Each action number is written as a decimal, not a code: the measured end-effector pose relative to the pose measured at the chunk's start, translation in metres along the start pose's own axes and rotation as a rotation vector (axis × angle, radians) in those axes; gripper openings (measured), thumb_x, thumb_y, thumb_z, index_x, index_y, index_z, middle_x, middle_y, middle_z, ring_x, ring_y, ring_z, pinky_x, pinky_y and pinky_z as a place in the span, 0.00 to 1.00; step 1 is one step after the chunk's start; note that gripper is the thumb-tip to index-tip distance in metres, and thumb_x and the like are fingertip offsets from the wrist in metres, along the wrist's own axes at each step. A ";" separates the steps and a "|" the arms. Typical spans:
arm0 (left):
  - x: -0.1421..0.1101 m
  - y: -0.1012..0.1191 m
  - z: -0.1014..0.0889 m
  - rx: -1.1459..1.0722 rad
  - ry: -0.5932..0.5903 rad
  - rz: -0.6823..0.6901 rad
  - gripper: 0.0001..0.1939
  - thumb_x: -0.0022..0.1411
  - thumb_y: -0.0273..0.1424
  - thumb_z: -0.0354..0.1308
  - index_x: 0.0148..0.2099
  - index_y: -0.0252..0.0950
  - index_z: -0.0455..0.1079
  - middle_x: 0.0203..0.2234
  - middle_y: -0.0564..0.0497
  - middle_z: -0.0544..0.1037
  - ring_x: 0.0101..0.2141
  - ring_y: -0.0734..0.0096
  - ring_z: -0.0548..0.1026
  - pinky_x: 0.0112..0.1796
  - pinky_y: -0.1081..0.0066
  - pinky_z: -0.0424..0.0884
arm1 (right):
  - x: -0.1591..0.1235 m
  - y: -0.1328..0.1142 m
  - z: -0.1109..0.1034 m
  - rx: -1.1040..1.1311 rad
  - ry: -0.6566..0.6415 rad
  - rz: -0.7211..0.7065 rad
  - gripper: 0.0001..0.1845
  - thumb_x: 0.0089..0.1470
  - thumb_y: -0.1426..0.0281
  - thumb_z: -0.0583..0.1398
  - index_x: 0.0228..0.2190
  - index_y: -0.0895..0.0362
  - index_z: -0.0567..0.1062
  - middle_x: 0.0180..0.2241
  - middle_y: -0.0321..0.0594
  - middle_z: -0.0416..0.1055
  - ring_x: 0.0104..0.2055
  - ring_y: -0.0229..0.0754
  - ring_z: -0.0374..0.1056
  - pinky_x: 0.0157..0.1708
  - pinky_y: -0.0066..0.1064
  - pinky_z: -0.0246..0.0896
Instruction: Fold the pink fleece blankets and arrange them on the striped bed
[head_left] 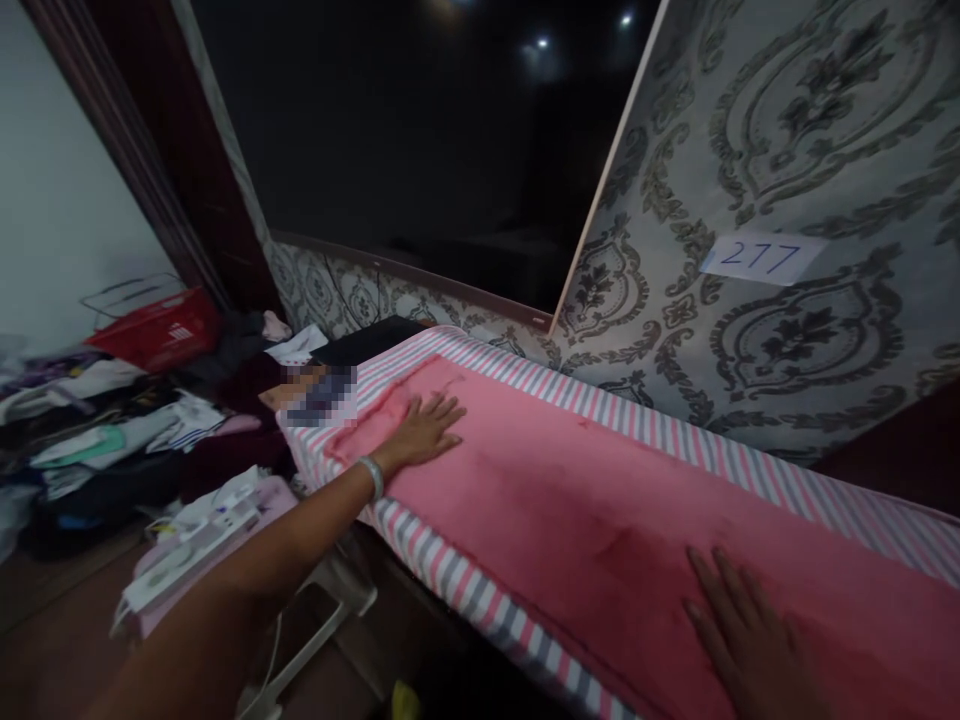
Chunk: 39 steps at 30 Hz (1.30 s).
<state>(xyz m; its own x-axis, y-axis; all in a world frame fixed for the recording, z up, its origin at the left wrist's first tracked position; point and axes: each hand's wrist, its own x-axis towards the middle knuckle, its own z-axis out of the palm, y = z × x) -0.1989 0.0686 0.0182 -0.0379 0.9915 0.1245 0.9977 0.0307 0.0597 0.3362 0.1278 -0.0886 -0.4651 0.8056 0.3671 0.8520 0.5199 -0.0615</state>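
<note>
A long pink cloth (540, 470) lies spread over a padded surface with a pink, grey and white striped cover (630, 412). My left hand (424, 432), with a silvery band at the wrist, rests on the cloth near its far left end, fingers spread. The cloth is bunched close to that hand. Lower right, my right hand (750, 635) lies flat on the same cloth, fingers apart; its wrist is in shadow at the frame's bottom edge. Neither hand grips anything. Darker patches run across the middle of the cloth.
A large dark screen (450, 140) hangs on the patterned wall behind. Piled clothes (135, 430) and a red basket (169, 330) are at left. A power strip (195, 560) sits on a pink-topped stool below my left arm. A paper marked 277 (765, 258) is on the wall.
</note>
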 end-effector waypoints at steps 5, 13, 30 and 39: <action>-0.013 -0.042 -0.006 0.057 -0.032 -0.244 0.32 0.73 0.46 0.41 0.74 0.41 0.50 0.73 0.45 0.48 0.72 0.55 0.44 0.68 0.45 0.37 | 0.003 0.001 -0.002 -0.004 -0.015 -0.033 0.34 0.65 0.56 0.40 0.70 0.46 0.51 0.70 0.46 0.53 0.72 0.61 0.43 0.59 0.70 0.51; -0.023 -0.022 -0.033 0.107 -0.014 -0.331 0.30 0.73 0.41 0.42 0.71 0.34 0.56 0.70 0.39 0.56 0.71 0.46 0.48 0.65 0.35 0.37 | 0.017 -0.023 -0.022 -0.013 -0.097 0.092 0.36 0.67 0.54 0.36 0.69 0.52 0.57 0.72 0.46 0.47 0.73 0.59 0.42 0.61 0.67 0.52; 0.020 0.166 0.009 0.129 0.008 0.180 0.33 0.70 0.41 0.35 0.73 0.39 0.54 0.71 0.44 0.53 0.70 0.47 0.51 0.62 0.38 0.53 | 0.048 -0.055 -0.106 0.227 -0.273 0.211 0.33 0.69 0.56 0.52 0.70 0.49 0.53 0.73 0.44 0.41 0.74 0.55 0.37 0.68 0.57 0.36; 0.015 0.175 -0.002 0.070 0.059 0.172 0.39 0.67 0.49 0.19 0.74 0.51 0.49 0.70 0.50 0.55 0.69 0.54 0.55 0.61 0.43 0.53 | -0.010 0.023 -0.139 0.157 -0.094 0.400 0.33 0.67 0.64 0.55 0.69 0.57 0.56 0.71 0.50 0.47 0.72 0.50 0.44 0.68 0.43 0.40</action>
<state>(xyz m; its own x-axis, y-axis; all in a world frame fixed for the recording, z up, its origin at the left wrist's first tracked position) -0.0247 0.0885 0.0323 0.1322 0.9737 0.1853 0.9911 -0.1276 -0.0366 0.3938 0.0923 0.0355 -0.1322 0.9708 0.2000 0.9260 0.1929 -0.3244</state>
